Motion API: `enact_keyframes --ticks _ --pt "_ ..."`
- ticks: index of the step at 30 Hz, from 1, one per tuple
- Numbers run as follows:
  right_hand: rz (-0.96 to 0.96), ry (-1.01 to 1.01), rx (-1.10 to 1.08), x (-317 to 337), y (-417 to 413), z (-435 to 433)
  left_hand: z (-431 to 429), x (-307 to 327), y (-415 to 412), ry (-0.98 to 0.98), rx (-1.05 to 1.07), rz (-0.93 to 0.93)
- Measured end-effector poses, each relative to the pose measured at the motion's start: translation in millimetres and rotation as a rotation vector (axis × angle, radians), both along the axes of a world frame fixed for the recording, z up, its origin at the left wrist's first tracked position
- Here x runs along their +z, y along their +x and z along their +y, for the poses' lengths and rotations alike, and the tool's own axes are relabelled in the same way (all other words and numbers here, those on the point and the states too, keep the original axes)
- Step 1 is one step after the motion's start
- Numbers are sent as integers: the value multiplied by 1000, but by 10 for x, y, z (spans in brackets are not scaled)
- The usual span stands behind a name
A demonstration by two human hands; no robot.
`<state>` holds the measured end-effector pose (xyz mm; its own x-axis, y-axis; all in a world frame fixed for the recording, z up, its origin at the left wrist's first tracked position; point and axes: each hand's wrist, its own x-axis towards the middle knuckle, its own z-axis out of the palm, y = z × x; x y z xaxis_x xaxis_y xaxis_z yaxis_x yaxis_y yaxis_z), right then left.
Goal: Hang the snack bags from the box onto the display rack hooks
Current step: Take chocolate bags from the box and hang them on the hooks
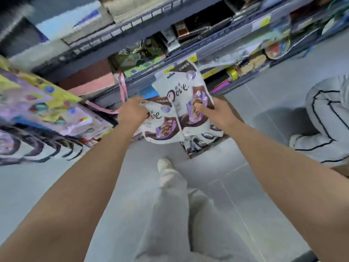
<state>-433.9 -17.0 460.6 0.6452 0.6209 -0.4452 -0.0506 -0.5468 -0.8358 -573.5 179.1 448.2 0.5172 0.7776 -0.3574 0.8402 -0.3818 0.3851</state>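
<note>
Box sitting on floor. More bags lying in box. Left bag and right bag overlapping just above box, left hand and right hand gripping them. Shelving standing behind box. Hanging bags lining up well left of box. Another person crouching right of box.
</note>
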Motion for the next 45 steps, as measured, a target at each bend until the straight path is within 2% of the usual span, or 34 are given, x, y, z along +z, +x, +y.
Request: enact_keyframes --ticks 5,8,13,17,21,25,34,41,45 --pt "77 41 -32 242 -475 123 65 461 -981 66 108 68" --pt "131 5 58 381 -783 305 105 712 -1511 88 166 61" --pt "75 -50 273 655 -1354 775 169 1039 -2266 97 222 68" --pt "49 -33 361 804 -1817 1234 363 1156 -2886 113 285 30" --pt "126 48 240 782 -2317 1631 713 1267 -3545 84 383 -21" --pt "206 92 163 803 -2895 2010 1106 1390 -4090 57 370 -73" --pt "127 32 278 1028 -3721 2601 1768 1528 -4514 65 181 -199" --pt "-2 64 636 1102 -3715 3029 2078 1624 -4370 -63 -6 -285" --pt "-6 3 642 1048 -3668 3254 2195 1559 -4281 -120 2 -293"
